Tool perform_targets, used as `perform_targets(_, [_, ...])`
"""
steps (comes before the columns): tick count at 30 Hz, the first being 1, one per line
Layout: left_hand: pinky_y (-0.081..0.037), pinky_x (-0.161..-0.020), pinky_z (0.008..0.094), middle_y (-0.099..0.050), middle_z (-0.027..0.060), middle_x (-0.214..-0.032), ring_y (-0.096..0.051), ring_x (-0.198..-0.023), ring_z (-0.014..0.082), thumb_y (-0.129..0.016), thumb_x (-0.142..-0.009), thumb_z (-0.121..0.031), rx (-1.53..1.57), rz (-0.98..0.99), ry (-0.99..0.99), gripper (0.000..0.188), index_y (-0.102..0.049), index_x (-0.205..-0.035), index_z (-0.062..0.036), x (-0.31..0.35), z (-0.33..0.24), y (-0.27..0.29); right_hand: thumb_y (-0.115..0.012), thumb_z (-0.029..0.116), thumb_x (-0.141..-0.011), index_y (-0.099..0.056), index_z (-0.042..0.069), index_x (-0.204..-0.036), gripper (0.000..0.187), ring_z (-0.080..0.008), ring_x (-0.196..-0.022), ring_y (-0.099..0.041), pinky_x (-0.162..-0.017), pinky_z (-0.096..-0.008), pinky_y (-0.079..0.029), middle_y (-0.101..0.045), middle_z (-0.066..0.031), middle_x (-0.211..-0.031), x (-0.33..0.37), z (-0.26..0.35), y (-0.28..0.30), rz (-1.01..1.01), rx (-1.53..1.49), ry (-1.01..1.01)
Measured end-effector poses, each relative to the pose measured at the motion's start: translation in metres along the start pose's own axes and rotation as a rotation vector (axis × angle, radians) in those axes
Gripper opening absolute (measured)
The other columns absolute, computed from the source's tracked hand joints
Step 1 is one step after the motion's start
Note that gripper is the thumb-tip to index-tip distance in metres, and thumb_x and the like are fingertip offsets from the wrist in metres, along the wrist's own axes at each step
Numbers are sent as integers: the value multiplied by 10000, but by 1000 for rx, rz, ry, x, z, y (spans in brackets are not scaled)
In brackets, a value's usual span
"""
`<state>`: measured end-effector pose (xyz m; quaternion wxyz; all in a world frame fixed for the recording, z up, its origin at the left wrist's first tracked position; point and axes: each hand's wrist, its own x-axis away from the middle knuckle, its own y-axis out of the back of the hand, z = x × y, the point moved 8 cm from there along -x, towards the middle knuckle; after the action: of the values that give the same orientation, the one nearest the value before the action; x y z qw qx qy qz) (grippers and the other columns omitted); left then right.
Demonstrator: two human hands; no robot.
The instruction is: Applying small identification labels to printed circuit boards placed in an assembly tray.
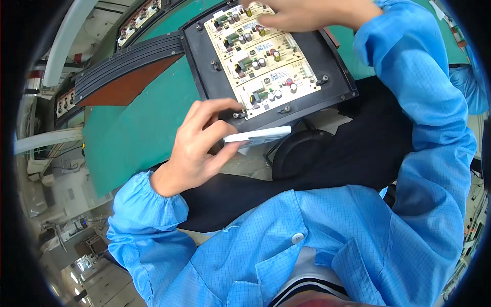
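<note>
A pale yellow panel of circuit boards (270, 55), dotted with capacitors and other parts, lies in a black tray (335, 74) in front of me. My left hand (192, 140) pinches a thin, flat white object (261, 135) between thumb and fingers; its kind is unclear. The index finger of that hand reaches out to the panel's near left corner, beside a small black clip (238, 115). Over the panel's far end is my right hand (314, 14), fingers stretched out and apart. The upper edge of the picture cuts part of it off, and nothing shows in it.
Green matting (138, 138) covers the bench. To the left, a curved-looking black frame (128, 64) abuts the tray, and more boards (139, 21) lie beyond it. A round black stool seat (302, 153) is below the tray. Another blue sleeve (468, 89) shows at the far right.
</note>
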<state>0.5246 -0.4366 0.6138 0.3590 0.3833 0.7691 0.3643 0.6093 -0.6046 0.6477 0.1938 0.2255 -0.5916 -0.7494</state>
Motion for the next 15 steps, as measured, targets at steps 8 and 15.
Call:
perform_targets(8, [-517,-730,379,-660,151,-1177,-637,-880,290,-815,-671,-23,10,47,-89,264,-629,-857,-16,2,-5,-5,-615,367,-916,-598,-46,-1213,509,-443,-1116,-591,-972,-475,-474,-593,-293,-1179,28,-47,-5,194,25,-313])
perform_targets(15, [-551,-730,377,-656,153,-1137,-673,-897,308,-802,-606,-27,-110,148,-165,312,-612,-853,-12,2,-13,-11,-633,463,-902,-511,-39,-1316,662,-458,-1179,-557,-1023,-485,-448,-523,-299,-1284,26,-62,-15,85,168,-300])
